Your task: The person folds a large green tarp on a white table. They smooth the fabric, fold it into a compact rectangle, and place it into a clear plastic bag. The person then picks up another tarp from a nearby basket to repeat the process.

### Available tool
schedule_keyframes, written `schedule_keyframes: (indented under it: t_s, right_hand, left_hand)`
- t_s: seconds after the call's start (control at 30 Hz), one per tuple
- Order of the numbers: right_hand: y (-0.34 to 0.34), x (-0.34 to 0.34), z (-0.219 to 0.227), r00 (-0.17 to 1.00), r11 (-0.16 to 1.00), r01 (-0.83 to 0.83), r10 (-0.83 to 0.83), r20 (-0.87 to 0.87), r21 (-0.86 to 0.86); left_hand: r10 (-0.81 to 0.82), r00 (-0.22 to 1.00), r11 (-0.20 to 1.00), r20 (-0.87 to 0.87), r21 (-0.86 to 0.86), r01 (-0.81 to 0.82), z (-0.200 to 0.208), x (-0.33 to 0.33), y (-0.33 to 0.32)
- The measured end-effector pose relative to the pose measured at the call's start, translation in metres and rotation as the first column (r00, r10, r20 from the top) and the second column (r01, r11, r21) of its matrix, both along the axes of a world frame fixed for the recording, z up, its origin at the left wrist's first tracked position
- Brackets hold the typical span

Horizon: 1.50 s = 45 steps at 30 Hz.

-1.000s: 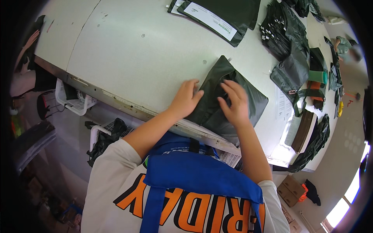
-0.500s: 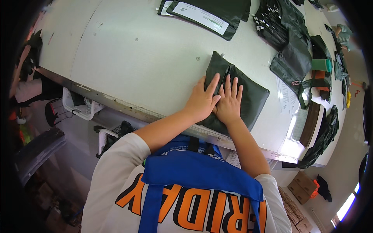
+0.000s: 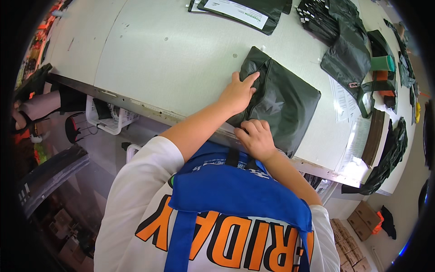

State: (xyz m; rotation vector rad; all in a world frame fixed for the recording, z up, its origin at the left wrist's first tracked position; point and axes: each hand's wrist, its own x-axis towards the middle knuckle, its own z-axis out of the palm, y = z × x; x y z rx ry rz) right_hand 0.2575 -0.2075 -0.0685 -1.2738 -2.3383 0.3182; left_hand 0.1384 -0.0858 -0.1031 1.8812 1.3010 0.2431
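A dark green padded pouch (image 3: 290,102) lies at the table's near edge, with a long seam or opening running down its left part. On that left part rests my left hand (image 3: 236,94), its index finger stretched along the pouch and its thumb apart. My right hand (image 3: 259,139) is at the near end of the seam with its fingers curled in a pinch. Whatever is between those fingertips is hidden.
Flat black packages with a white label (image 3: 235,12) lie at the far side. To the right are a pile of dark bags (image 3: 346,56), a green roll (image 3: 383,63), paper sheets (image 3: 342,99) and dark sheeting (image 3: 387,158). A white basket (image 3: 111,119) hangs below the table edge (image 3: 158,114).
My right hand has drawn back from the pouch's middle to its near edge, and its flat fingers have curled. My left hand stays on the left part. The pouch looks flatter, its seam more exposed.
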Motion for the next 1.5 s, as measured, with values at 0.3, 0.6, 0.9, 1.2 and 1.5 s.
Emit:
schedule_keyframes:
  t_s: [0.3,0.6,0.9,1.2,1.5]
  right_hand:
    - [0.011,0.003,0.008,0.988,0.998,-0.04,0.031,-0.154,-0.053]
    - [0.033,-0.007,0.039,0.867,0.957,0.249,-0.289,-0.406,-0.15]
    - [0.053,-0.022,0.06,0.888,0.97,0.233,-0.242,-0.391,-0.072]
    - [0.062,-0.03,0.062,0.882,0.963,0.262,-0.264,-0.391,-0.061]
    - [0.108,-0.018,0.013,0.835,0.885,0.45,-0.465,-0.294,-0.124]
  left_hand:
    - [-0.028,0.999,0.999,-0.018,0.039,0.029,0.0,-0.003,0.001]
    - [-0.086,0.972,0.907,0.22,0.422,-0.015,0.076,-0.063,-0.052]
    - [-0.024,0.96,0.805,0.28,0.574,-0.147,0.065,-0.053,-0.05]
    - [-0.007,0.942,0.817,0.336,0.545,-0.188,0.062,-0.054,-0.042]
    - [-0.02,0.99,0.915,0.14,0.401,-0.039,0.043,-0.075,-0.062]
